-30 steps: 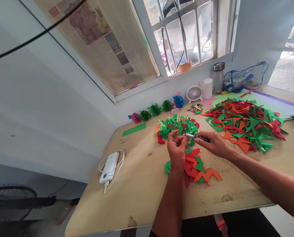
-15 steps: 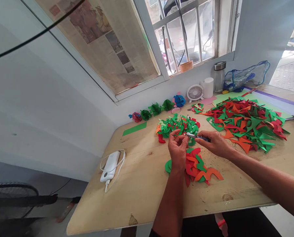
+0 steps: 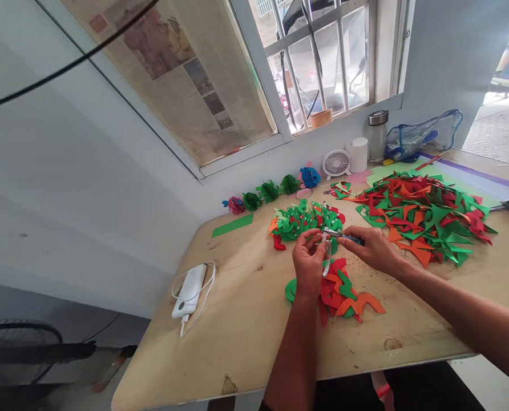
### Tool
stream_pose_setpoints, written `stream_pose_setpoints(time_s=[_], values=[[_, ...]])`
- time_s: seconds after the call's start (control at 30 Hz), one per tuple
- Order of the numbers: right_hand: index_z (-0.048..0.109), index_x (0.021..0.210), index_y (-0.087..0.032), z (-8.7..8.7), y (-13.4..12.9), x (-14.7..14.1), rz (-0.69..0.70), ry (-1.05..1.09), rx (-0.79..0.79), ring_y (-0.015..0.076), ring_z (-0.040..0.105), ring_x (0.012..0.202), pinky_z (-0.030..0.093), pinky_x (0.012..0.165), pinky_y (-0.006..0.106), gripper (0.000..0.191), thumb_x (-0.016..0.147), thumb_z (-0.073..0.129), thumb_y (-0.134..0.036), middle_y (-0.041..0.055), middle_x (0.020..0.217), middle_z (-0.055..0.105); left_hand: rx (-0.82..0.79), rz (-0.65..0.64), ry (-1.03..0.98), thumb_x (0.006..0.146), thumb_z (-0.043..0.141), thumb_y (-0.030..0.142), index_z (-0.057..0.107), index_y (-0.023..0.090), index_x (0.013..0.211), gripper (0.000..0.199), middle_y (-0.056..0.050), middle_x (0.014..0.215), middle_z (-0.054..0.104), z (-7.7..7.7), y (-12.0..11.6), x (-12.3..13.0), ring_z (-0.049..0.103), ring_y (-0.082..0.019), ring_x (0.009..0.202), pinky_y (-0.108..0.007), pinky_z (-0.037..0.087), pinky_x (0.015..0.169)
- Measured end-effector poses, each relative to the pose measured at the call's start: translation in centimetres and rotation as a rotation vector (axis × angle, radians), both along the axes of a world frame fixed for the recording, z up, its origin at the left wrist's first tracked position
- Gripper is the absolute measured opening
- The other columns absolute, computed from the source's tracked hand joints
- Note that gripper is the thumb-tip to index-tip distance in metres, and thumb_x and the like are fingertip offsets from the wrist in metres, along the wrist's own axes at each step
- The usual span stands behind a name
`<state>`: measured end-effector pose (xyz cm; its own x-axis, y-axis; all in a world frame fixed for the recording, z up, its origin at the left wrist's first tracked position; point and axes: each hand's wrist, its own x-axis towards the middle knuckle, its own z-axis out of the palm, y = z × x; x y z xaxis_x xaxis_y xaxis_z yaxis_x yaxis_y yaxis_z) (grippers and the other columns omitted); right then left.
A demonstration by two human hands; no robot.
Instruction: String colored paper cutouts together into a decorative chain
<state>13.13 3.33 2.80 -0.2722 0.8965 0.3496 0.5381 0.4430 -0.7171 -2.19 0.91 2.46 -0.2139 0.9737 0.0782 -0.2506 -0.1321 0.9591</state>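
Note:
My left hand pinches a narrow white strip, which hangs down from its fingertips. From the right, my right hand is closed around dark blue-handled scissors, their metal end at the top of the strip. Just behind both hands is a heap of green and red paper cutouts carrying small white pieces. Below my left hand, curved red, orange and green paper cutouts lie on the wooden table, partly hidden by my wrist.
A large pile of paper scraps covers the right side. On the left lies a white power bank with its cable. Paper flowers, a small fan, a glass bottle and a clear pouch stand along the wall.
The white strip now hangs visibly below my left fingertips, where before only a short bit showed. Both hands stay almost in place, and the view has shifted slightly.

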Motion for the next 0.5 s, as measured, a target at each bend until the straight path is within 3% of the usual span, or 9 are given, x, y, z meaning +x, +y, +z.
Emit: stream_pose_setpoints(time_s=[0.27,0.5], values=[[0.062,0.071,-0.017,-0.26,0.16,0.07,-0.055,-0.007,0.047,0.0089,0.033,0.050,0.026,0.046,0.022,0.038,0.082,0.049,-0.050,-0.0038,0.053,0.041,0.008,-0.007,0.032,0.064,0.071,0.027,0.057,0.016,0.096,0.037,-0.005,0.081,0.069,-0.09,0.08,0.03,0.058,-0.009,0.058,-0.019,0.042,0.049],[0.064,0.078,-0.016,-0.29,0.77,0.42,-0.069,0.029,0.019,0.0099,0.037,0.051,0.029,0.048,0.022,0.037,0.082,0.050,-0.050,-0.0024,0.055,0.045,0.008,0.022,0.034,0.067,0.068,0.024,0.057,0.016,0.097,0.033,-0.005,0.085,0.069,0.75,-0.59,0.33,0.059,-0.009,0.061,-0.018,0.042,0.052]])
